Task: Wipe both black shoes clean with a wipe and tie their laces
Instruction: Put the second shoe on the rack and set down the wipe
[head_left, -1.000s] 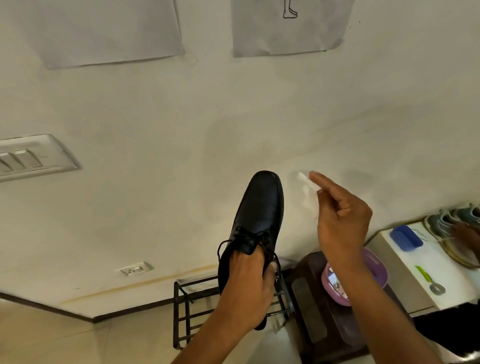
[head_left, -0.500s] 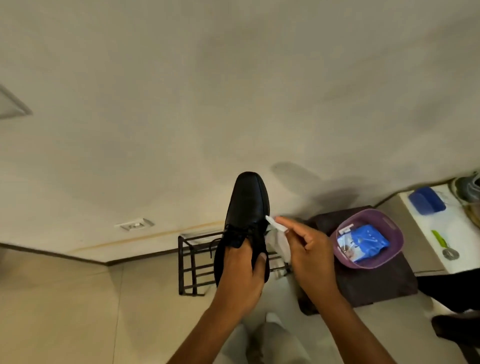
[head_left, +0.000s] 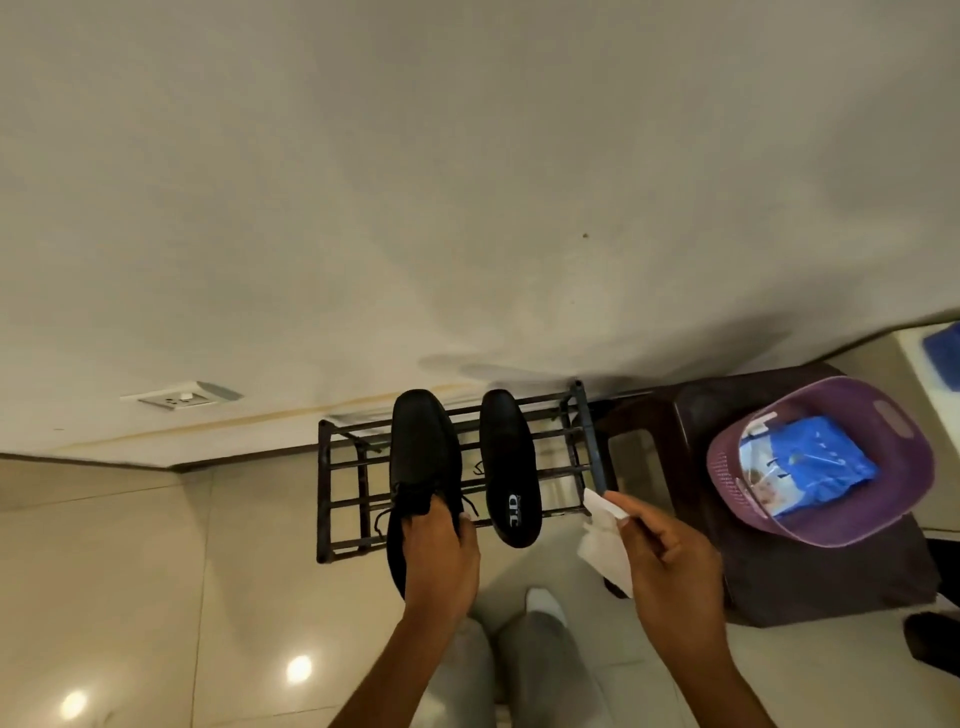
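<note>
— Left hand (head_left: 439, 556)?
— Gripping black shoe (head_left: 421, 462) at laced throat, above metal rack (head_left: 343, 499).
— Second shoe (head_left: 510, 467)?
— On rack, just beside first, insole up.
— Right hand (head_left: 670, 556)?
— Pinching white wipe (head_left: 605, 545), near purple basket (head_left: 826, 535) with blue packet (head_left: 815, 462).

White logo on shoe insole (head_left: 514, 506), illegible.

A black leather lace-up shoe (head_left: 422, 457) sits left of its black mate (head_left: 506, 457) on a dark metal rack (head_left: 332, 499); right, a purple plastic basket (head_left: 893, 415) tops a dark brown stool (head_left: 675, 415).
</note>
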